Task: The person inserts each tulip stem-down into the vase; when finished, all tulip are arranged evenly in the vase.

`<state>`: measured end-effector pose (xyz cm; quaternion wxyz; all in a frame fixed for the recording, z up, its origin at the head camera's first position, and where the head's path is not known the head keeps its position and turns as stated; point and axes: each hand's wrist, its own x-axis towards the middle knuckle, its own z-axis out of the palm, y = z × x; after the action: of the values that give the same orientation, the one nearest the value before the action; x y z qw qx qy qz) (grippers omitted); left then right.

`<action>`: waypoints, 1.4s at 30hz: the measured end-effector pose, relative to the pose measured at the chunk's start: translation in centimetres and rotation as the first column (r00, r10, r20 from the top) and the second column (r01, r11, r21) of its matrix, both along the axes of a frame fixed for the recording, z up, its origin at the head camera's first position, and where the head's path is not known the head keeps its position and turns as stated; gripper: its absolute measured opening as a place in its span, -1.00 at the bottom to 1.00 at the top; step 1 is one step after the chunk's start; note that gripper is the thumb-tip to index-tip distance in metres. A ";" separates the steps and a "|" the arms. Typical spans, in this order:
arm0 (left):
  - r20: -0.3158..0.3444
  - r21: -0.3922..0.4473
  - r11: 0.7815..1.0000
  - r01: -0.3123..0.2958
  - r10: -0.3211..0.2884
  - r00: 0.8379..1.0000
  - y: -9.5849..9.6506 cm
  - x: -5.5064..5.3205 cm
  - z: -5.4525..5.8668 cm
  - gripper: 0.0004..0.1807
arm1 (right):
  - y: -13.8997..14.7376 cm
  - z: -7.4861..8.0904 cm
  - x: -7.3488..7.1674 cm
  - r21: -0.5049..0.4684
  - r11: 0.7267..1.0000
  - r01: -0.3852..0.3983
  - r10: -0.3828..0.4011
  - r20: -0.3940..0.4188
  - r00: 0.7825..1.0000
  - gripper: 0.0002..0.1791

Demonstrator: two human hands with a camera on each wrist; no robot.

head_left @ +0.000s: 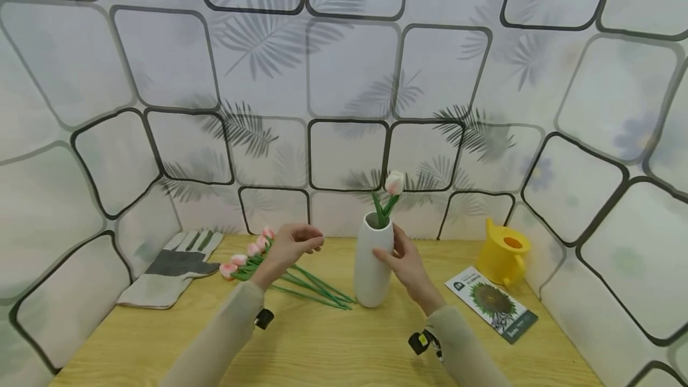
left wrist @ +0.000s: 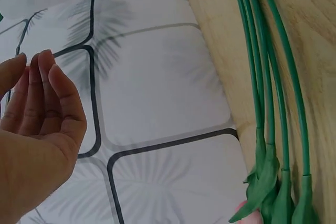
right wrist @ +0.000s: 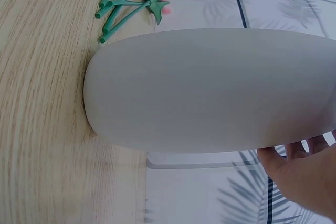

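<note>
A tall white vase (head_left: 373, 267) stands upright on the wooden table, with one pale pink-white artificial tulip (head_left: 395, 184) rising out of its mouth. On the vase's right side my right hand (head_left: 404, 260) grips the upper body, thumb at the front and fingers behind; the right wrist view shows the vase (right wrist: 210, 90) with the fingertips at its side. My left hand (head_left: 290, 249) is in the air left of the vase, fingers loosely bent and nothing between them. Below it lie several pink tulips (head_left: 252, 249), their green stems (left wrist: 268, 72) pointing toward the vase's foot.
Work gloves (head_left: 177, 267), white and grey, lie at the left of the table. At the right are a yellow watering can (head_left: 500, 255) and a seed packet (head_left: 490, 302) with a sunflower picture. A patterned cloth wall (head_left: 349, 154) closes off the back and both sides.
</note>
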<state>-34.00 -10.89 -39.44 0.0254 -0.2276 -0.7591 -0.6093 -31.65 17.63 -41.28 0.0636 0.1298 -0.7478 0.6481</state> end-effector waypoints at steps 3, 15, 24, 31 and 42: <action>0.015 -0.024 1.000 -0.006 0.007 1.000 -0.9 -0.1 -0.8 -0.80 | 0.1 0.0 0.0 0.000 1.000 0.000 0.000 0.003 1.000 -0.15; 0.089 -0.112 0.992 -0.060 0.070 0.994 -4.1 -0.9 -3.4 -0.70 | -0.2 0.0 0.1 -0.007 1.000 0.004 -0.004 0.008 1.000 -0.16; 0.124 -0.168 0.984 -0.055 0.077 0.989 -6.5 -0.8 -4.9 -0.65 | -0.1 0.1 0.1 -0.021 1.000 -0.003 0.003 0.012 1.000 -0.16; 0.160 -0.204 0.978 -0.048 0.082 0.984 -7.6 -0.7 -5.6 -0.62 | -0.1 0.1 0.2 -0.016 1.000 -0.002 0.002 0.015 1.000 -0.15; 0.321 -0.234 0.971 0.044 0.035 0.947 -9.5 -0.2 -6.7 -0.63 | 0.0 0.1 0.1 -0.008 1.000 -0.003 0.003 0.017 1.000 -0.15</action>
<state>-34.22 -20.36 -46.09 -0.1279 -0.1281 -0.8201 -0.5429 -31.55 17.61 -41.17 0.0567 0.1249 -0.7454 0.6523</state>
